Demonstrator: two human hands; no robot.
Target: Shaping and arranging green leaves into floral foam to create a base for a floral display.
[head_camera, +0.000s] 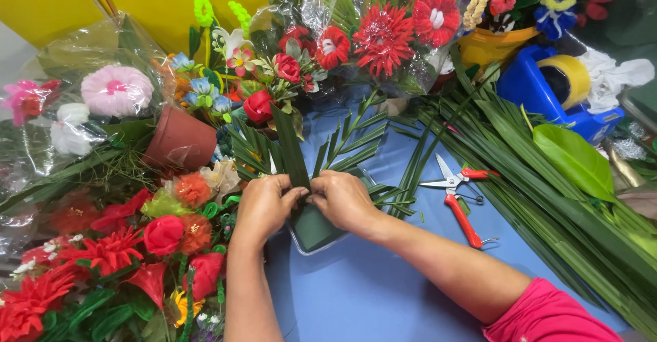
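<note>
Both hands, left (263, 202) & right (342, 198), pinching leaf (291, 150) upright atop foam (316, 229), shears (455, 195) just right of foam; best pushed in straight, w/ firm even pressure

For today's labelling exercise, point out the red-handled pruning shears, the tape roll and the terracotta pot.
Red-handled pruning shears (457, 198): head view, on the pivot between blades and handles.
Tape roll (571, 75): head view, on its yellow outer band.
Terracotta pot (179, 139): head view, on its side wall.

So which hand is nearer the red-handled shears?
Right. The right hand pinches the leaf just left of the red-handled shears; the left hand lies beyond it, farther left.
</note>
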